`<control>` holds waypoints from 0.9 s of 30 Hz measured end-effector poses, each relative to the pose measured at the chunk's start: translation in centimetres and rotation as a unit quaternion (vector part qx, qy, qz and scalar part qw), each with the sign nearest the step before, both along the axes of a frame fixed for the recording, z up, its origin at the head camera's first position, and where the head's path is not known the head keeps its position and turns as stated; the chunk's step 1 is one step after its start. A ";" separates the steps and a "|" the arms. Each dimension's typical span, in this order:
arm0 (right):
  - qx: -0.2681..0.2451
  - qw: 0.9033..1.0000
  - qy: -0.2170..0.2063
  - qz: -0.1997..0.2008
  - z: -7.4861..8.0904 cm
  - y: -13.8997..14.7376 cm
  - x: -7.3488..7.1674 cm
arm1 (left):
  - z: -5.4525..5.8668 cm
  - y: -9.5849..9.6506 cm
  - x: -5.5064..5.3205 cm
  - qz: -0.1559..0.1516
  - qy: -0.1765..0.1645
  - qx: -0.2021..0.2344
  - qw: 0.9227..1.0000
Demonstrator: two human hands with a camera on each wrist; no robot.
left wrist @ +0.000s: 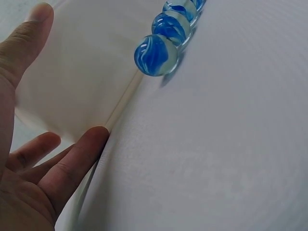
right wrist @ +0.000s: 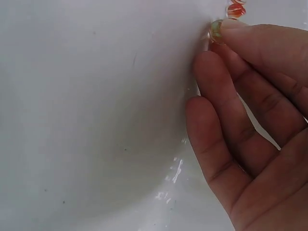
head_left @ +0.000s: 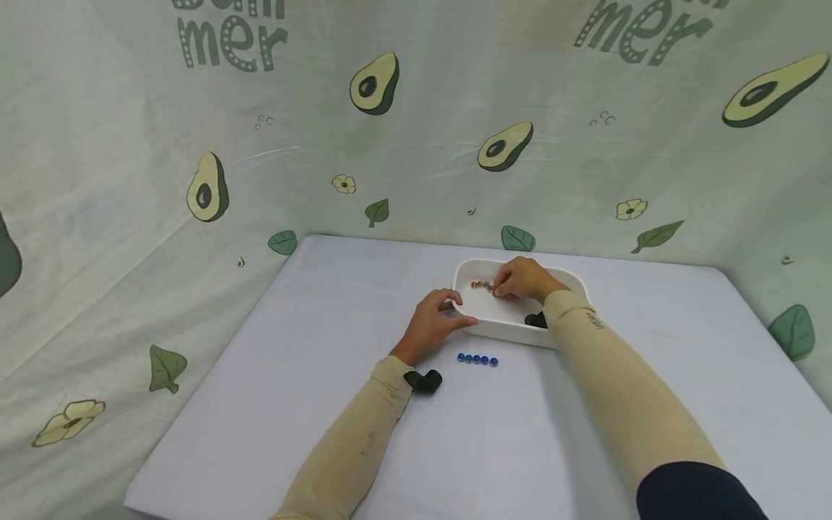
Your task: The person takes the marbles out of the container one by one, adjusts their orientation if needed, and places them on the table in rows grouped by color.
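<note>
Over the white tray [head_left: 507, 331], my right hand [head_left: 520, 280] reaches in from the right. Its thumb and index finger pinch a clear marble with green and orange swirls [right wrist: 216, 32]; the other fingers are bent beside it. This marble is at the near end of a short row of red-orange marbles [head_left: 480, 284] on the tray floor. My left hand [head_left: 434, 319] grips the tray's left corner, fingers over the left rim and thumb along the front rim. In front of the tray, several blue swirled marbles [head_left: 477, 360] lie in a row on the white table.
A black wrist camera [head_left: 424, 381] sits on the left wrist, and another [head_left: 536, 320] shows by the right wrist over the tray. The white-covered table [head_left: 312, 361] extends around the tray. Behind it hangs a cloth [head_left: 429, 101] printed with avocados and leaves.
</note>
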State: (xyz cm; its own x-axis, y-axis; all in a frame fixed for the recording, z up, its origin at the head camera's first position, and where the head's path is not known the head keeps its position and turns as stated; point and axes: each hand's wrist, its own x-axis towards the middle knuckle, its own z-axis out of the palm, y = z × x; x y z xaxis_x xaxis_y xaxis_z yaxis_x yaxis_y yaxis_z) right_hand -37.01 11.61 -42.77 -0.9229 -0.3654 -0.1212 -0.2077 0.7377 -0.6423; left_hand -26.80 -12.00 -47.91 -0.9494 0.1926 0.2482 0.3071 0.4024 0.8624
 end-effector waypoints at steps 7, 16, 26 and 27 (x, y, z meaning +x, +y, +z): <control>0.028 0.999 0.009 0.029 0.0 -0.2 -0.1 | 0.0 0.1 0.0 0.003 -0.005 -0.002 1.000; 0.039 0.997 0.002 0.063 0.6 0.3 0.1 | 0.2 0.2 0.2 0.002 -0.012 -0.002 1.000; -0.002 0.996 -0.034 0.084 2.5 0.9 0.2 | 0.4 0.1 0.2 0.010 -0.005 -0.017 1.000; -0.008 0.996 -0.035 0.082 2.7 1.0 0.3 | 0.4 0.1 0.2 0.009 -0.004 -0.019 1.000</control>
State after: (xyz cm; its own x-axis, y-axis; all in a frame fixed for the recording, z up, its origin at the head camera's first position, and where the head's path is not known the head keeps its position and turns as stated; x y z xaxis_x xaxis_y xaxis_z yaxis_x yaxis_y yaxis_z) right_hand -36.69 12.66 -40.03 -0.8404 -0.5123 -0.1768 -0.2784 0.6880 -0.6702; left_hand -26.61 -11.88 -47.48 -0.9551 0.1835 0.2326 0.2914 0.4404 0.8492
